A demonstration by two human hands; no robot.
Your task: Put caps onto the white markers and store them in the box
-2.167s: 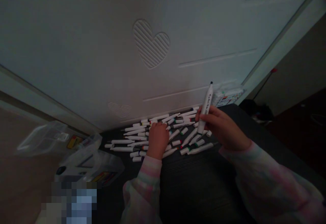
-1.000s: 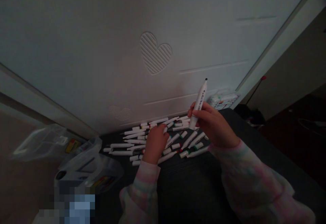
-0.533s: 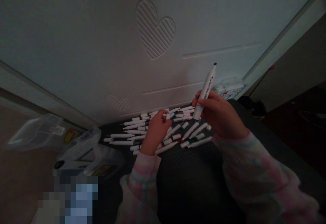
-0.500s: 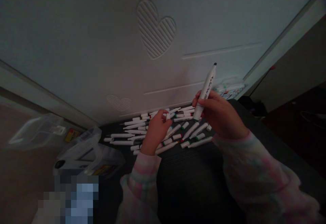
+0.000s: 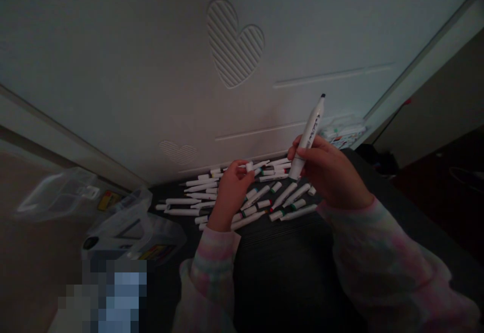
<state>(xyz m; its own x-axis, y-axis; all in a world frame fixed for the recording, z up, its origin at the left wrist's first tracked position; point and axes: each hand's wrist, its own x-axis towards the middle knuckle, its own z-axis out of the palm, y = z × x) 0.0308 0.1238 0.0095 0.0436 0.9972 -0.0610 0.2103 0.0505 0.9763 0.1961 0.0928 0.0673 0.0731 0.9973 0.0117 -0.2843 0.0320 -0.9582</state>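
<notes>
My right hand (image 5: 328, 171) grips a white marker (image 5: 310, 133) near its lower end; the marker points up and to the right, its dark tip bare. My left hand (image 5: 232, 191) pinches a small white marker cap (image 5: 249, 167) between thumb and fingertips, just above a heap of several white markers and loose caps (image 5: 234, 197). The heap lies on a dark surface (image 5: 287, 272) in front of me, against a white panel. Both sleeves are pale pink and striped.
The white panel (image 5: 151, 70) with an embossed heart (image 5: 232, 40) rises right behind the heap. A clear plastic case (image 5: 132, 234) and a clear lid (image 5: 56, 199) lie at the left. A small box of markers (image 5: 342, 133) stands behind my right hand.
My left hand has lifted off the heap with a small white cap pinched in it and moved toward the marker. My right hand stays up with the marker, tilted slightly more to the right.
</notes>
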